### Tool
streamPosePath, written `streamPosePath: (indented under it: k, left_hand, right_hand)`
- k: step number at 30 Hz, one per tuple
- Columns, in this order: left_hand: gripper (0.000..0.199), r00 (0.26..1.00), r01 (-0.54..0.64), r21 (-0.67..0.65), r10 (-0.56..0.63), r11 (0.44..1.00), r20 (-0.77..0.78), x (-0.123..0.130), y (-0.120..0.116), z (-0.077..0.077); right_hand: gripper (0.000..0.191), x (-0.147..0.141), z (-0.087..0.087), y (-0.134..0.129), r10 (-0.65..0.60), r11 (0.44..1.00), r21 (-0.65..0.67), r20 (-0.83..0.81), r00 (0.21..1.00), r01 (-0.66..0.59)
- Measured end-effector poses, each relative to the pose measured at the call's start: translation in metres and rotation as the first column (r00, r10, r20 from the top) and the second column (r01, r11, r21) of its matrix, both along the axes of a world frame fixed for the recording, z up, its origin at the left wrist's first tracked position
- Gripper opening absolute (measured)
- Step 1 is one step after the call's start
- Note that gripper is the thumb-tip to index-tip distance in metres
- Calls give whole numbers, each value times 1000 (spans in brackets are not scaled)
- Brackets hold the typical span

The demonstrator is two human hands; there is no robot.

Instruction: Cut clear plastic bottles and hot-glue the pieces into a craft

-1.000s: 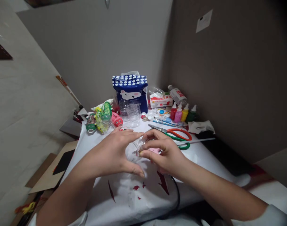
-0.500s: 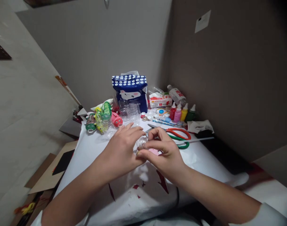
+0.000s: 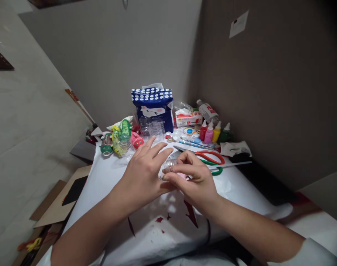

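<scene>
A small clear plastic bottle piece [image 3: 170, 165] is between my hands above the table, its far side partly hidden. My right hand [image 3: 194, 177] is closed, with thumb and fingertips pinching the piece's near edge. On its other side, my left hand [image 3: 147, 168] has its fingers spread and raised; its thumb reaches beneath the piece, and whether it touches is hard to see. Behind my right fingers lies a pink piece [image 3: 182, 176]. Scissors with an orange handle [image 3: 212, 155] and a green handle [image 3: 216, 170] lie just beyond my right hand.
White sheeting covers the table [image 3: 102, 195]. A blue bag [image 3: 153, 107] stands at the back, with clear bottle parts [image 3: 154, 127] before it. Painted bottles [image 3: 121, 136] are left; paint bottles [image 3: 208, 133], brushes [image 3: 197, 144], a tissue pack [image 3: 188, 118] and a labelled bottle [image 3: 208, 111] are right.
The clear bottle piece and my right fingers have shifted slightly right. My left fingers have stretched up and spread further apart.
</scene>
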State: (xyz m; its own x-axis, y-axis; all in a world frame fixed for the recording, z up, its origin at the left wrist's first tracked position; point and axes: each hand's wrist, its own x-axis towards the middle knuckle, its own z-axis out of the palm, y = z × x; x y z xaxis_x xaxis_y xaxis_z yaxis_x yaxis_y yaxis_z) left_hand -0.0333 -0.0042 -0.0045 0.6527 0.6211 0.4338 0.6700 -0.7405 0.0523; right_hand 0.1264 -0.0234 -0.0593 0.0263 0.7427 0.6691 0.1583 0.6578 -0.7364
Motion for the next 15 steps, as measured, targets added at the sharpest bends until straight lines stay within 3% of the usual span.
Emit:
streamPosePath:
  k: [5,10,12,15]
  left_hand:
    - [58,998,-28,51,25,998,61,1,-1,2]
    - [56,999,44,75,-45,996,12,-6,-4,13]
    - [49,997,71,116,-73,991,19,-13,-5,18]
    - [28,984,59,249,-99,967,151,-24,-5,25]
  right_hand:
    - [16,1,5,0,42,985,-162,-71,997,-54]
    - [13,4,6,5,49,960,-267,-154,987,-89]
    - [12,6,6,8,16,952,-298,-180,984,-70]
    - [15,10,5,12,-14,941,-334,-189,982,-50]
